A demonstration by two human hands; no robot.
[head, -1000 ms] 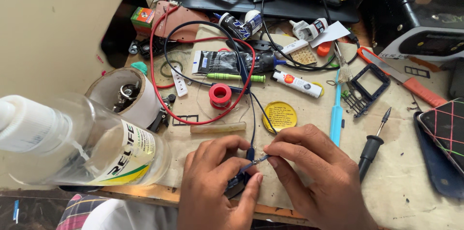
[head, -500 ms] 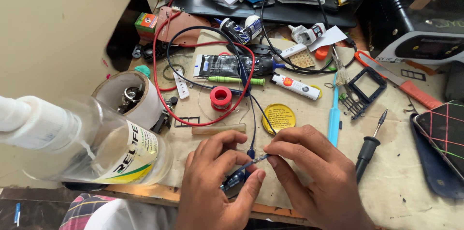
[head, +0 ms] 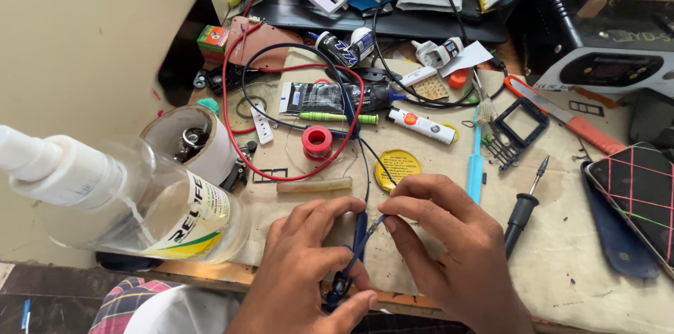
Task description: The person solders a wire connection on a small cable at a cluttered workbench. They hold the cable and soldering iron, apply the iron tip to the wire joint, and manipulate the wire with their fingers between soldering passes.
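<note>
My left hand (head: pixel 309 271) grips a small blue clip-like connector (head: pixel 360 232) at the near edge of the bench; a black cable (head: pixel 367 165) runs up from it. My right hand (head: pixel 449 250) pinches a thin metal tip (head: pixel 377 224) against the top of that connector. A red wire (head: pixel 232 130) and a black wire loop across the brown mat (head: pixel 421 186) behind my hands. A round yellow tin (head: pixel 398 169) lies just beyond my right fingers.
A clear plastic bottle with a white nozzle (head: pixel 133 197) lies at the left edge beside a white tape roll (head: pixel 193 141). A red solder spool (head: pixel 317 141), tubes, a black-handled screwdriver (head: pixel 525 206), a blue tool (head: pixel 476 165), a phone frame (head: pixel 521 123) and a phone (head: pixel 642 197) crowd the bench.
My hands stay on the blue connector and have shifted slightly; the left fingers have slid lower along it. The view has tilted a little, nothing else moved.
</note>
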